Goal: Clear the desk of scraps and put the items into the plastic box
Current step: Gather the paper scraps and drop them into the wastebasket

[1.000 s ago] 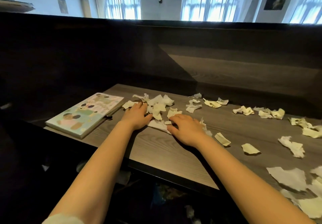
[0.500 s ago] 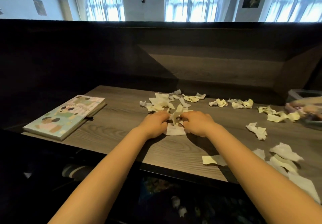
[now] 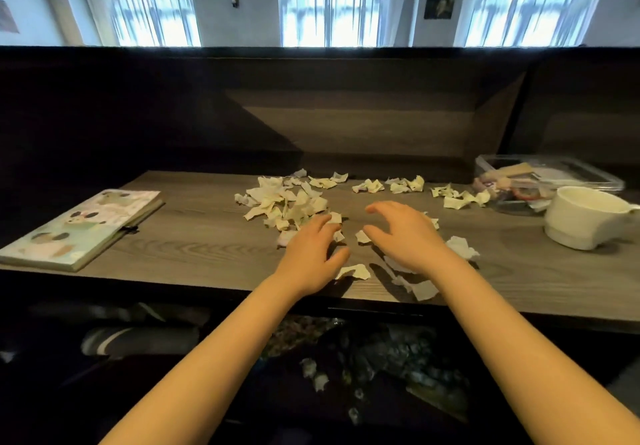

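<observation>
Grip slack: left hand (image 3: 308,254) and right hand (image 3: 407,235) spread open over the desk (image 3: 207,236), holding nothing. Clear plastic box (image 3: 485,164) at far right holds mixed items; torn cream scraps (image 3: 291,203) heap mid-desk, just beyond them.

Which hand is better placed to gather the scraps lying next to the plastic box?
Right, probably. The right hand is open nearer those scraps and the plastic box; the left hand rests by the main pile.

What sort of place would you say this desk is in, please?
Probably a library or study-room carrel: a wooden desk walled by a tall dark partition, arched curtained windows beyond, and a notebook on the desk.
</observation>
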Demonstrator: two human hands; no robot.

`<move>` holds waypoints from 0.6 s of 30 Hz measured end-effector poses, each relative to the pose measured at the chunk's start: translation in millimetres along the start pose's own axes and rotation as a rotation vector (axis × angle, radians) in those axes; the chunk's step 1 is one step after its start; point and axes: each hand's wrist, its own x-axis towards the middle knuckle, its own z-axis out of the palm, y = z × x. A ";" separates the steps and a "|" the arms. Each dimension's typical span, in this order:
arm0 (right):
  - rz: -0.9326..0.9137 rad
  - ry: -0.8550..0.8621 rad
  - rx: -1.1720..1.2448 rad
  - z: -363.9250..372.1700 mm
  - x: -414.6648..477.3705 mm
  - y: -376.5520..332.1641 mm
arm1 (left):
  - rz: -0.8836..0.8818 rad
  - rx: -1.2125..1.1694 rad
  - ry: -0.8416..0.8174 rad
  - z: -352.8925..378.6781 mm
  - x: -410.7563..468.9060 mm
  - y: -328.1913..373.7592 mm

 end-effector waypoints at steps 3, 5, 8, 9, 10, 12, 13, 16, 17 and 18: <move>0.044 0.011 -0.078 -3.3 -31.0 23.2 | -0.044 0.105 -0.138 17.4 0.1 16.8; 0.104 -0.006 -0.100 -3.6 -49.3 39.4 | -0.072 0.157 -0.183 25.6 2.6 24.2; 0.221 -0.117 -0.102 1.5 -67.9 58.8 | -0.101 0.241 -0.236 31.9 7.9 28.1; 0.254 -0.163 -0.098 4.7 -70.5 63.3 | -0.108 0.255 -0.242 32.5 10.3 27.4; 0.278 -0.205 -0.095 8.2 -71.2 66.9 | -0.116 0.261 -0.244 32.6 12.9 26.6; 0.292 -0.255 -0.097 14.6 -66.1 71.3 | -0.128 0.274 -0.242 31.9 17.9 23.8; 0.283 -0.259 -0.101 17.6 -60.5 72.3 | -0.133 0.283 -0.240 31.1 20.3 21.7; 0.238 -0.230 -0.120 28.4 -36.9 71.8 | -0.160 0.267 -0.204 28.1 27.4 11.5; 0.220 -0.215 -0.124 32.3 -26.8 70.5 | -0.174 0.254 -0.175 26.7 30.1 5.7; 0.202 -0.203 -0.126 35.8 -17.8 69.0 | -0.182 0.241 -0.143 25.6 32.2 0.1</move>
